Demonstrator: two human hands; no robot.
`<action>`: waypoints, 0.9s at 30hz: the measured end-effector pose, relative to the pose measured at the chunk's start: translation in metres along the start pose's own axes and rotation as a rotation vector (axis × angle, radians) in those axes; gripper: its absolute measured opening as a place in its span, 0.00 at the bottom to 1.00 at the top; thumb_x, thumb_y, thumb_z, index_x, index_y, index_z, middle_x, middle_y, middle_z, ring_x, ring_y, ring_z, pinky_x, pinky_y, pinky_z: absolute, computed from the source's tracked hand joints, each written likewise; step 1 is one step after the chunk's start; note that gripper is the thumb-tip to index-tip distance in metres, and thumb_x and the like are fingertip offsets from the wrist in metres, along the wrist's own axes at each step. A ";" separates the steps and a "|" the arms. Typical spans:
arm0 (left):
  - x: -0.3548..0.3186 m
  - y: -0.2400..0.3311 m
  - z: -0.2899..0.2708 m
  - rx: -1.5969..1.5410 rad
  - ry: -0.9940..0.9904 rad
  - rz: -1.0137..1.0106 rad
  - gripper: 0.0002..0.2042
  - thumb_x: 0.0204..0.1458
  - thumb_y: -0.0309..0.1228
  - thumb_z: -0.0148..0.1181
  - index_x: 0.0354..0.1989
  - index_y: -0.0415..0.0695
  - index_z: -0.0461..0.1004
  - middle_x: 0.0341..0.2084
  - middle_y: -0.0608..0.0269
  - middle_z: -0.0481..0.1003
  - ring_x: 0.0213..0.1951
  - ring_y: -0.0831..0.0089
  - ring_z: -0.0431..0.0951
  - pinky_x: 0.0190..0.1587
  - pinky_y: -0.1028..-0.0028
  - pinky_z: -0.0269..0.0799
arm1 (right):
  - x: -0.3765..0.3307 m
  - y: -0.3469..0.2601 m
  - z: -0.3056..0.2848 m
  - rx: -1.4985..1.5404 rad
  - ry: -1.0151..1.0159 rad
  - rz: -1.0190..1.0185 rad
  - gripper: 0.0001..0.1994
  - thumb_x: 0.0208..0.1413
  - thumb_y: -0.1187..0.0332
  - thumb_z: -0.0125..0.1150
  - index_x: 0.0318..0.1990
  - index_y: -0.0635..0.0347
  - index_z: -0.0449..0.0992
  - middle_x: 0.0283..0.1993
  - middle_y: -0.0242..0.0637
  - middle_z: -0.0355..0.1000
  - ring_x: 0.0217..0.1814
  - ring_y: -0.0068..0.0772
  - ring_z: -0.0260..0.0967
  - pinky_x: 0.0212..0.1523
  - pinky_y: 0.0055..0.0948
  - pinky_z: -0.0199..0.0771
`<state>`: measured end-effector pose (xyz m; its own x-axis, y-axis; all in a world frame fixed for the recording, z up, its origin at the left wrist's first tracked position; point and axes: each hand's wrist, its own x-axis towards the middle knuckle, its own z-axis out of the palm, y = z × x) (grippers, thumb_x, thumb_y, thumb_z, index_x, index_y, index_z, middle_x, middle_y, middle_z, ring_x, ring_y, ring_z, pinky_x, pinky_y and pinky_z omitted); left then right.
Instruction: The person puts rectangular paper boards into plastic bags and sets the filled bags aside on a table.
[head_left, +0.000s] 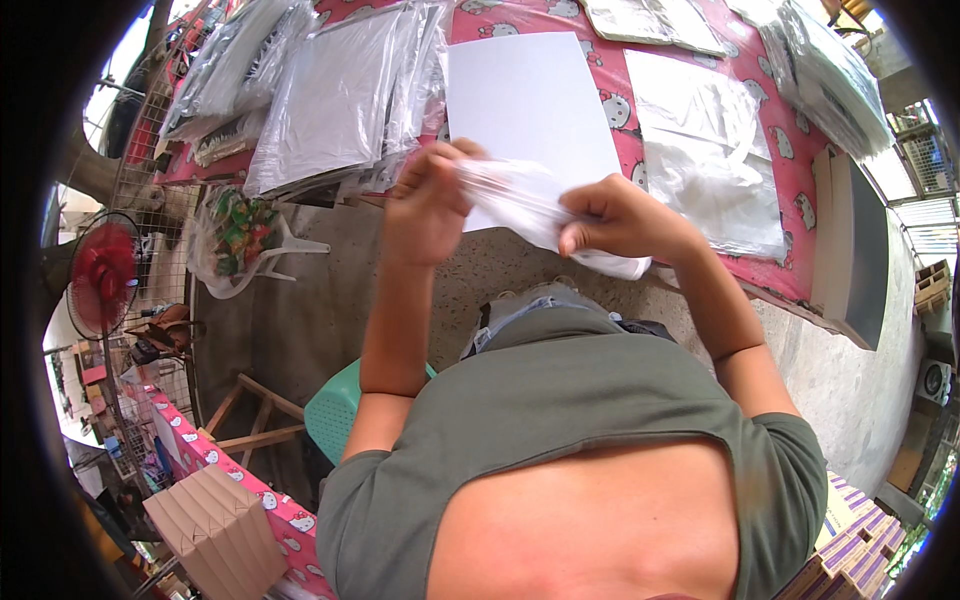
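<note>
A thin, clear plastic bag (515, 190) is stretched and gathered between my two hands, in front of my body over the table's near edge. My left hand (432, 200) pinches its left end, with the fingers curled. At the other end, my right hand (625, 218) grips the plastic between thumb and fingers. Part of the bag hangs below my right hand. Just beyond lies a large white sheet (530, 90), partly covered by the bag and my hands. To its right, flat clear plastic bags (705, 150) lie on the pink patterned tablecloth (620, 105).
Stacks of plastic-wrapped flat packs (330, 90) cover the table's left side. More wrapped packs (825, 75) lie at the far right, near a dark-faced box (850, 250). A green stool (345, 405) stands beside me. At left are a red fan (103, 275) and cartons (215, 525).
</note>
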<state>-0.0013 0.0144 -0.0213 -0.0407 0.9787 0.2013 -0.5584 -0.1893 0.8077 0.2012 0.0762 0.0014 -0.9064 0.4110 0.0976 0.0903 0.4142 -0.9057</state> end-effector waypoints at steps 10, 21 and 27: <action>-0.006 0.021 -0.059 -0.730 -0.451 0.068 0.18 0.46 0.38 0.57 0.40 0.38 0.64 0.27 0.61 0.71 0.29 0.76 0.73 0.29 0.77 0.70 | -0.013 0.034 -0.019 0.134 -0.420 0.109 0.14 0.45 0.62 0.61 0.33 0.64 0.69 0.37 0.38 0.70 0.39 0.21 0.64 0.36 0.22 0.64; -0.001 0.030 -0.080 0.485 -0.633 -0.688 0.21 0.42 0.44 0.59 0.36 0.38 0.66 0.18 0.64 0.67 0.23 0.74 0.70 0.29 0.77 0.68 | -0.024 0.097 -0.045 0.385 -0.016 -0.048 0.18 0.43 0.63 0.61 0.39 0.67 0.69 0.38 0.39 0.69 0.36 0.25 0.65 0.37 0.22 0.64; -0.002 0.036 -0.040 -0.672 -0.312 0.087 0.27 0.38 0.47 0.63 0.41 0.41 0.66 0.37 0.60 0.69 0.36 0.71 0.70 0.44 0.70 0.65 | -0.039 0.087 -0.032 0.570 -0.046 -0.049 0.22 0.38 0.68 0.66 0.42 0.67 0.69 0.39 0.40 0.69 0.39 0.28 0.67 0.37 0.22 0.67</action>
<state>-0.0545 0.0093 -0.0148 0.0738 0.8755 0.4776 -0.9542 -0.0772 0.2889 0.2581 0.1223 -0.0677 -0.9222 0.3613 0.1382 -0.1773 -0.0773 -0.9811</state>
